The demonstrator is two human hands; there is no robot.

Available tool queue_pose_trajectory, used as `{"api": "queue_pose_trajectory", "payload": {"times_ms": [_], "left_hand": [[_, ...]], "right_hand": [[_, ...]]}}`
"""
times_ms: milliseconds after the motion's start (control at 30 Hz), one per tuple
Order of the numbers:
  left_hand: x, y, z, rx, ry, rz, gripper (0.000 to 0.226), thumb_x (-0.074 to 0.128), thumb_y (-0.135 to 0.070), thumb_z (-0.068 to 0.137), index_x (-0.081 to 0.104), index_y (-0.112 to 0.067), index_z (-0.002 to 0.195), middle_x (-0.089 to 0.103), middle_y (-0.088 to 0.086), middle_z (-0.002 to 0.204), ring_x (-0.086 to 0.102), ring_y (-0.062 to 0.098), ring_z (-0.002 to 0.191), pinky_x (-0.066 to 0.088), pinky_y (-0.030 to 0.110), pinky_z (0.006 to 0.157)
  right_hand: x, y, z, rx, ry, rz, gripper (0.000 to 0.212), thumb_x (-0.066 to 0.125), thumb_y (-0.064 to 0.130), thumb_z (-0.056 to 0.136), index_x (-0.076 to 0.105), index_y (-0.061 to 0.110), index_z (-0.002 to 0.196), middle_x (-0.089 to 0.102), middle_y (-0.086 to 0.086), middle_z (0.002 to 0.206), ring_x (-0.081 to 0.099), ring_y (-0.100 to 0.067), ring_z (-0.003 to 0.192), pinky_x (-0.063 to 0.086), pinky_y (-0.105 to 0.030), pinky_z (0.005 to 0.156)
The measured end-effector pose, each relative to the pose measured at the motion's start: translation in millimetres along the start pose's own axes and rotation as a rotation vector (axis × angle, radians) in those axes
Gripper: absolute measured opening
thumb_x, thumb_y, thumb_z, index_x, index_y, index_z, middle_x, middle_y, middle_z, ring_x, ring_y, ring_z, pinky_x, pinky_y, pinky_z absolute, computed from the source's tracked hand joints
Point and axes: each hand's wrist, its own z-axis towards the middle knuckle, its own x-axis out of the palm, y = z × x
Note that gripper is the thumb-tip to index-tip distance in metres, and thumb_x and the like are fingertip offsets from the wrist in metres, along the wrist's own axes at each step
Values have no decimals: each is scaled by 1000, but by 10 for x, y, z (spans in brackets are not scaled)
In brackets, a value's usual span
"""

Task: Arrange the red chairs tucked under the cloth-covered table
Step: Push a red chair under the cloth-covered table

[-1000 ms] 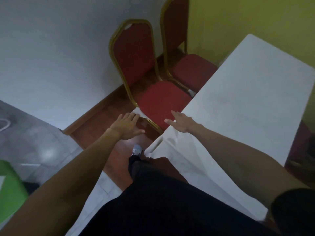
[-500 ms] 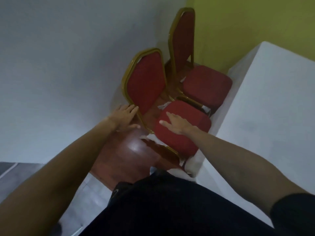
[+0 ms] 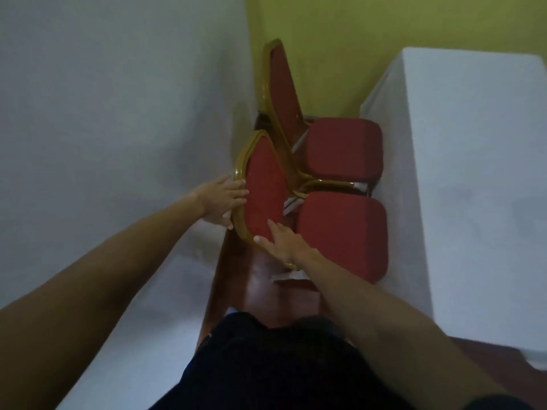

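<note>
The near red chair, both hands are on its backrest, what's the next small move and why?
Probably a gentle push of the near chair toward the cloth-covered table. The left hand is on the back of the backrest's gold frame and the right hand on its lower edge, yet the whole seat still shows beside the cloth. The far chair sits likewise.

Both bare arms outstretched, left hand [image 3: 220,201] and right hand [image 3: 282,241] flat, seemingly open-fingered.
</note>
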Motion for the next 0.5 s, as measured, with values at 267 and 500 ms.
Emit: {"api": "queue_pose_trajectory", "payload": {"times_ms": [267,500], "left_hand": [[64,810,305,333,-136,108,76,18,-71,93,19,-28,155,14,3,164,0,26,151,2,50,121],[-23,1390,779,425,-198,121,101,-11,-79,77,27,-25,153,25,0,161,13,26,150,12,48,120]], "right_hand": [[44,638,250,147,-184,196,92,26,79,90,7,21,159,13,-15,165,18,-35,149,22,-58,116],[-54,696,460,210,-242,222,93,21,81,89,5,21,159,13,-16,164,19,-35,149,21,-59,116]]}}
